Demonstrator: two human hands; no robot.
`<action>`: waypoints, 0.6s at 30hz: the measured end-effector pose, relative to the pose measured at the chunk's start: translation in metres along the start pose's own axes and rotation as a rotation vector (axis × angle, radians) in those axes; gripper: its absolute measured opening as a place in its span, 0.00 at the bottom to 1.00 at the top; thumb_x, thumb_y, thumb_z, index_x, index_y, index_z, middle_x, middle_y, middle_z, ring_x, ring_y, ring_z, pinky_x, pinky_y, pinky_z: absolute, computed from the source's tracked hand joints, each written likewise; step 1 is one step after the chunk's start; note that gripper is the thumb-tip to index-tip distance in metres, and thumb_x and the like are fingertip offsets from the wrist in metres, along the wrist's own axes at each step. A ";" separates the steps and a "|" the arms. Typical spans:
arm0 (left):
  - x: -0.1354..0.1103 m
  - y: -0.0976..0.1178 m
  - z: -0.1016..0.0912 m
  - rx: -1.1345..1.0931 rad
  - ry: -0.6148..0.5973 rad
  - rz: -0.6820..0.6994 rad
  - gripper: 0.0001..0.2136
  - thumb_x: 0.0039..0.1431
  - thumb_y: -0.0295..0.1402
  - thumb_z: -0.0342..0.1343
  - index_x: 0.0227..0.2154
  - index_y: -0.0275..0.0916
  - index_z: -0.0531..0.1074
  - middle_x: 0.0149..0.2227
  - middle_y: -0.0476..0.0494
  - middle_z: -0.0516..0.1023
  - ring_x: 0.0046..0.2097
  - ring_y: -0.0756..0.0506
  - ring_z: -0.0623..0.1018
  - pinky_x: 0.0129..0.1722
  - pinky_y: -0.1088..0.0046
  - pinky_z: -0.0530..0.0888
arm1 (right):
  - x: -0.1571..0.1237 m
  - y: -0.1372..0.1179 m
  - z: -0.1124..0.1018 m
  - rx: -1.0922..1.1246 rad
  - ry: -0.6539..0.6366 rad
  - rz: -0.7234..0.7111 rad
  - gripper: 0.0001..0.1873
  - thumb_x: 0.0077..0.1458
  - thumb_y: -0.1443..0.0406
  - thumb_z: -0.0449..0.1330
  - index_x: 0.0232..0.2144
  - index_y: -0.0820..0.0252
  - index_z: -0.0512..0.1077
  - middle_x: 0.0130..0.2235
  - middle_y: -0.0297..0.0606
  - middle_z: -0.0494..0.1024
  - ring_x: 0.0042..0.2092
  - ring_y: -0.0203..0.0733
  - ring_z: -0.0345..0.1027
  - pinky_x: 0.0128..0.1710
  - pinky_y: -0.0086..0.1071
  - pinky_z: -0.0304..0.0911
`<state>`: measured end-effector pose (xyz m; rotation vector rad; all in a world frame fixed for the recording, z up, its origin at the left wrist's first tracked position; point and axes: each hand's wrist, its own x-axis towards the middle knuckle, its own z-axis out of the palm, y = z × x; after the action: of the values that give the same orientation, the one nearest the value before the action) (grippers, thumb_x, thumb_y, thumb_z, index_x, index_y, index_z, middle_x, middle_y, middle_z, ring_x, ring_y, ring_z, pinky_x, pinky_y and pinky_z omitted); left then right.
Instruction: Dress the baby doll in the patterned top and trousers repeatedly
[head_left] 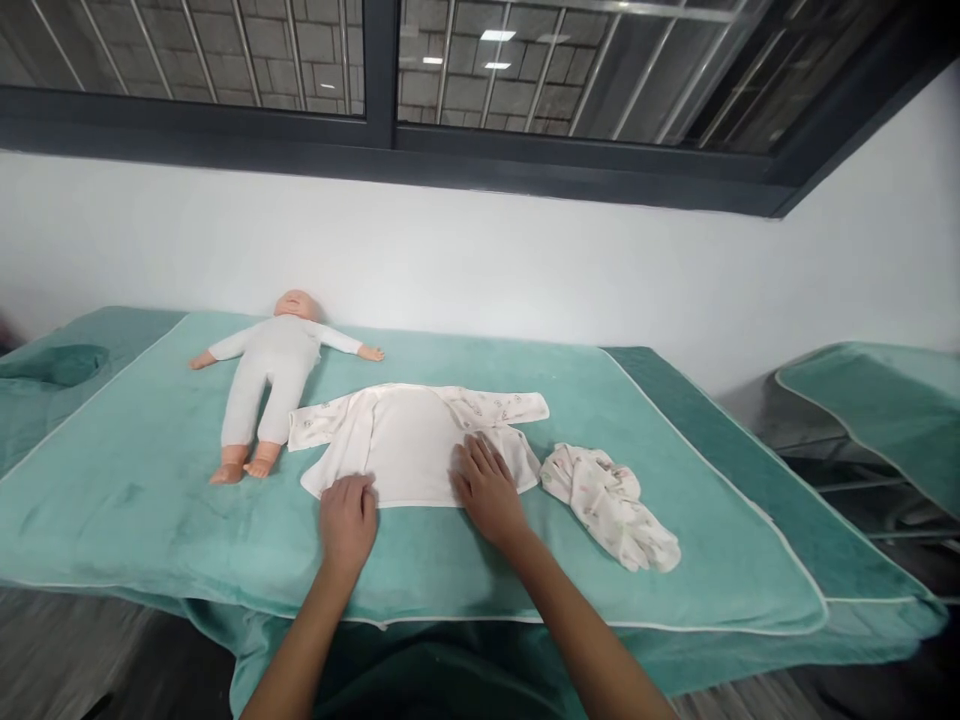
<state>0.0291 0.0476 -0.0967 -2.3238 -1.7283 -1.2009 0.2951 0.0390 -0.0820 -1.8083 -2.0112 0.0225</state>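
Observation:
A white baby shirt (412, 440) with small prints on its sleeves lies spread on the bed, its front panels folded outward and its plain inside showing. At its lower left hem is my left hand (349, 525), with fingers curled and thumb close to them, closed on the cloth edge. My right hand (489, 490) lies open on the right side of the shirt, fingers stretched forward. Just right of the shirt sits a crumpled printed white cloth (611, 508). A baby doll (274, 360) in a white bodysuit lies on its back at the upper left, arms spread.
A green plush sheet (150, 520) with pale piping covers the bed. The white wall (480, 260) and a dark-framed barred window (382, 150) stand behind it. Another green-covered surface (900, 400) is at the right, with metal bars beneath.

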 end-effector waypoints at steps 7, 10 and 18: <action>-0.003 0.002 -0.003 0.015 -0.040 0.014 0.08 0.64 0.28 0.50 0.38 0.39 0.75 0.35 0.41 0.80 0.40 0.38 0.78 0.41 0.61 0.68 | -0.043 -0.007 -0.016 -0.168 -0.011 0.081 0.25 0.67 0.62 0.47 0.62 0.60 0.68 0.68 0.49 0.63 0.68 0.56 0.57 0.64 0.52 0.56; 0.002 -0.002 -0.015 -0.088 -0.071 0.024 0.09 0.65 0.28 0.49 0.40 0.40 0.75 0.37 0.42 0.80 0.41 0.40 0.78 0.42 0.62 0.71 | -0.044 -0.014 -0.034 -0.188 -0.042 0.071 0.22 0.65 0.63 0.49 0.57 0.55 0.73 0.62 0.47 0.73 0.62 0.57 0.67 0.60 0.52 0.61; 0.091 -0.085 -0.112 -0.059 0.193 -0.186 0.12 0.67 0.35 0.49 0.48 0.39 0.73 0.49 0.37 0.77 0.54 0.39 0.75 0.56 0.57 0.72 | 0.118 -0.103 -0.035 0.181 -0.079 -0.115 0.20 0.68 0.61 0.49 0.57 0.54 0.70 0.57 0.41 0.76 0.56 0.49 0.71 0.55 0.43 0.65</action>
<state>-0.0948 0.1075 -0.0006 -2.0318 -1.8958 -1.4685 0.2033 0.1266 0.0159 -1.6003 -2.0910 0.2369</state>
